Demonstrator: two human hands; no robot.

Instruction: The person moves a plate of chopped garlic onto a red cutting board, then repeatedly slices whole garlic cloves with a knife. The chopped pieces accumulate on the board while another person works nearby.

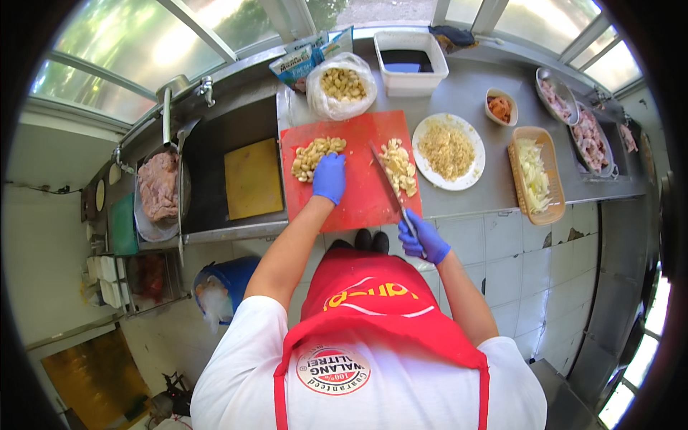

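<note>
My left hand (pixel 329 178), in a blue glove, rests its fingertips on a heap of small pale brown pieces, seemingly peeled garlic cloves (pixel 310 156), on the left of a red cutting board (pixel 360 183). Whether the fingers hold a piece is hidden. In a matching glove, my right hand (pixel 423 236) grips the handle of a long kitchen knife (pixel 388 185) beyond the board's front right edge. The blade lies slanted along the left side of a pile of crushed or sliced cloves (pixel 399 164).
Behind the board stand a plastic bag of cloves (pixel 342 86) and a white tub of dark liquid (pixel 411 86). Rightward are a plate of minced food (pixel 419 161), a small bowl (pixel 515 117) and a basket of sliced onion (pixel 556 188). A sink with a yellow board (pixel 252 177) lies left.
</note>
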